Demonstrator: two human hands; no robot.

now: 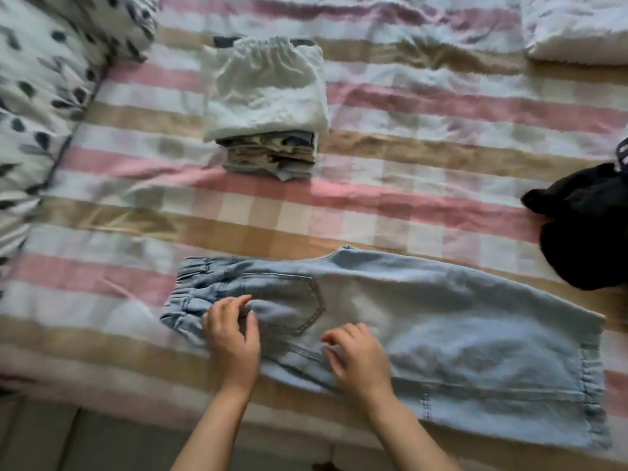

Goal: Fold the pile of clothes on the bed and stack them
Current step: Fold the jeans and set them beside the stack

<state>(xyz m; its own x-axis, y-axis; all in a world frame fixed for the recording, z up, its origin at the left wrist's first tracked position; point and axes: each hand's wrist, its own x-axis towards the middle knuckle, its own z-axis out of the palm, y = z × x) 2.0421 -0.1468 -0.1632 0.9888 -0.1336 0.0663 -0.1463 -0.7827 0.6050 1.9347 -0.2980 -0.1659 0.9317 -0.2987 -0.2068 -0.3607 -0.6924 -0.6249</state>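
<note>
At the far left we see a leaf-print duvet (40, 79) bunched along the edge of the striped sheet (407, 205). Right of it, toward the far side of the bed, stands the stack (272, 151) of folded clothes. A white garment (265, 86) with a gathered waistband lies on top, and thinner folded layers show beneath it.

Nearer to us, well apart from the stack, the jeans (458, 334) lie flat across the sheet by the bed's near edge. Their elastic waistband (190, 294) is at the left, the frayed hem is at the right, and a back pocket (299, 307) faces up.

The left hand (232, 338) rests on the jeans just right of the waistband, beside the pocket. Its fingers are bent and the thumb is raised next to a small hump of denim. With the blur, we cannot tell whether it pinches the cloth or only touches it.

The right hand (356, 358) lies further along, below the pocket near the lower seam. Its fingers are curled with the tips on the fabric, and here too we cannot tell whether it has a grasp. Most of the legs stretch away to the right of both hands.

At the right edge sits a crumpled black garment (591, 226), apart from the jeans. A white folded cloth (574, 28) lies in the far right corner.
</note>
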